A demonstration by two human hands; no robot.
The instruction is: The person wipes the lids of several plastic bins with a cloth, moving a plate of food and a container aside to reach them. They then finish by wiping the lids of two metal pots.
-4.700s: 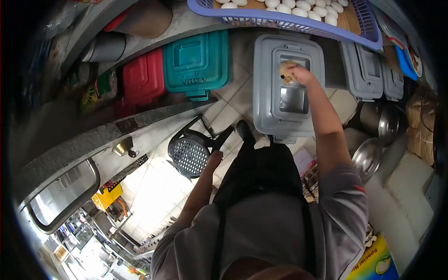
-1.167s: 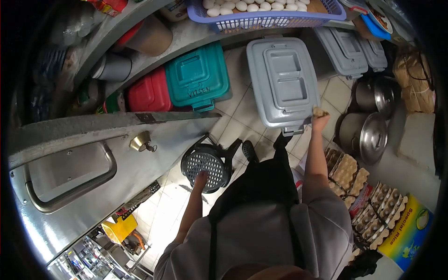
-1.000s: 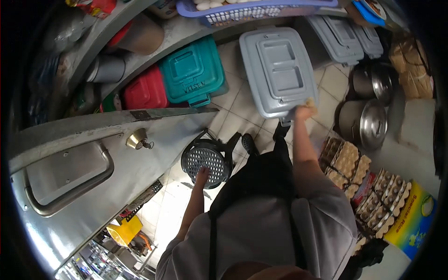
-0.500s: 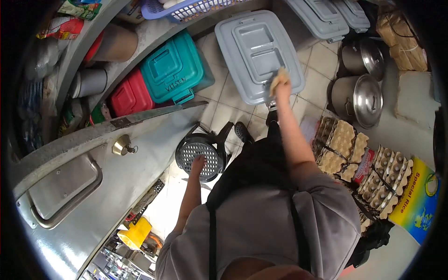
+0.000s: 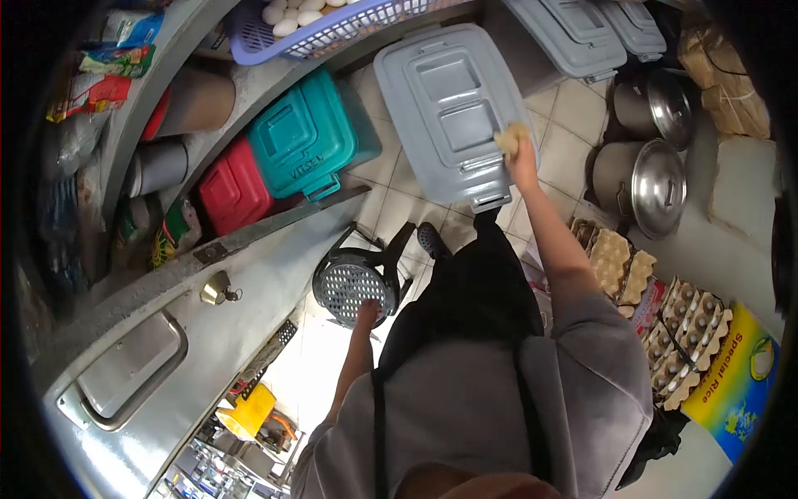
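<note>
While R hand [image 5: 524, 160], closed round yellow cloth [image 5: 509, 136], sits at right edge of grey bin lid [image 5: 445, 108] (long axis fwd), L hand [image 5: 368, 312] rests on stool [image 5: 351, 279], grip unclear.

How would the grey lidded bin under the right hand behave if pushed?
The grey bin is broad and flat on the tiled floor, so tipping seems unlikely. On smooth tiles it may slide under the right hand and its yellow cloth. Lid shut, so weight cannot be judged.

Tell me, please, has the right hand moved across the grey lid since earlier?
Yes: on the grey lid the right hand went from the far recess to the near right edge.
</note>
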